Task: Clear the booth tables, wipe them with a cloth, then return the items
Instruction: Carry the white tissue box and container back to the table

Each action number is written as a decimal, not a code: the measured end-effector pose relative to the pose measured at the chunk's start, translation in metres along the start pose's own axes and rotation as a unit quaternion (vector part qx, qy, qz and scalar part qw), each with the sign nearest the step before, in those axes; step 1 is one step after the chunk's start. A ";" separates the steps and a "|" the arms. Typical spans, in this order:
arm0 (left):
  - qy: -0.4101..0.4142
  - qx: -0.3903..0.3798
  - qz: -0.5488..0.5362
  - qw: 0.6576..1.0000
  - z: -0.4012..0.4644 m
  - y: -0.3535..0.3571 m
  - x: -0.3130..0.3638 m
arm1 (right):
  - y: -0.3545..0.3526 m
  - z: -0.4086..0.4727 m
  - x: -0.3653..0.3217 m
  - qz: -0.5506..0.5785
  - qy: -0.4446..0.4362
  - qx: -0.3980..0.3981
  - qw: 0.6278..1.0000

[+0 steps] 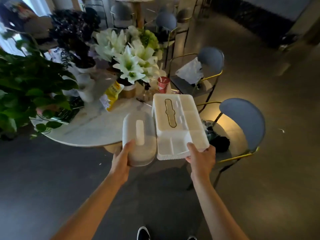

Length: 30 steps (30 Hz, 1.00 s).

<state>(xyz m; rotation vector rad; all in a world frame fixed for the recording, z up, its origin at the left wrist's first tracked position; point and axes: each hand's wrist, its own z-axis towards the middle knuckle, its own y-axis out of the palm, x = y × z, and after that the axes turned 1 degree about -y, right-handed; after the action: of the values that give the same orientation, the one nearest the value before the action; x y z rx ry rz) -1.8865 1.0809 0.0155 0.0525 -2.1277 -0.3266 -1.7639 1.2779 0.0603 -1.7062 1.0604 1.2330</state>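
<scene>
My left hand (122, 157) grips the near end of a rounded white tissue box (138, 135) with a slot on top. My right hand (200, 157) grips the near corner of a rectangular white tissue box (178, 125) with a gold-rimmed slot and side compartments. Both boxes are held side by side in the air, above the near edge of a round white marble table (97, 125).
White lilies (131, 59), dark flowers (74, 32), green plants (26, 87), a yellow packet (112, 94) and a red cup (163, 84) crowd the table's far side. Two blue chairs (242, 122) with gold frames stand to the right; one holds a white bag (190, 71).
</scene>
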 end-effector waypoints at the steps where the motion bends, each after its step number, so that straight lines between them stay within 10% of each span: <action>1: -0.005 -0.012 0.008 1.000 -0.004 0.011 -0.003 | -0.012 0.002 -0.002 0.004 -0.001 0.009 1.000; 30: -0.095 -0.394 0.215 0.889 -0.284 0.551 -0.331 | -0.663 0.120 0.025 0.099 0.023 0.409 0.907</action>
<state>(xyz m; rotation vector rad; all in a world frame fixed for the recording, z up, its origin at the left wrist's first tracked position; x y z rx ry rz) -1.4198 1.6059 0.0292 -0.9400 -1.9708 -0.9259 -1.1850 1.6226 0.0797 -0.9902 1.5289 0.6849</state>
